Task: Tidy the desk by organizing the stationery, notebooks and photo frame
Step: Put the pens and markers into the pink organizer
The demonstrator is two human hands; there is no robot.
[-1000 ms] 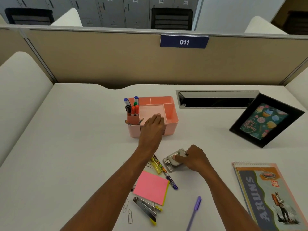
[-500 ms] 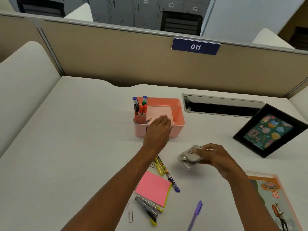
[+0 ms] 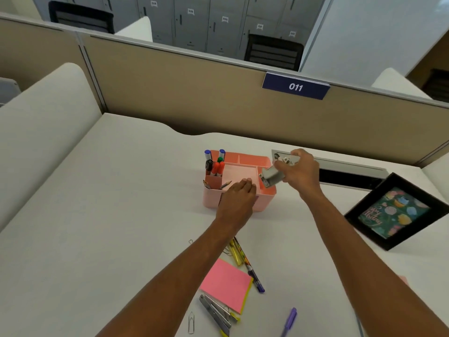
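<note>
Gripping a boxy metal hole punch point(image 3: 273, 176) above the smooth pink organizer point(image 3: 264, 206).

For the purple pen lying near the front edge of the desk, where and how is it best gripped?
Probably pinch the purple pen across its mid-barrel, coming straight down from above. It lies flat and alone on the desk, slanted, with bare surface on both long sides, so fingers can close across the barrel. The right hand is busy holding the hole punch.
</note>
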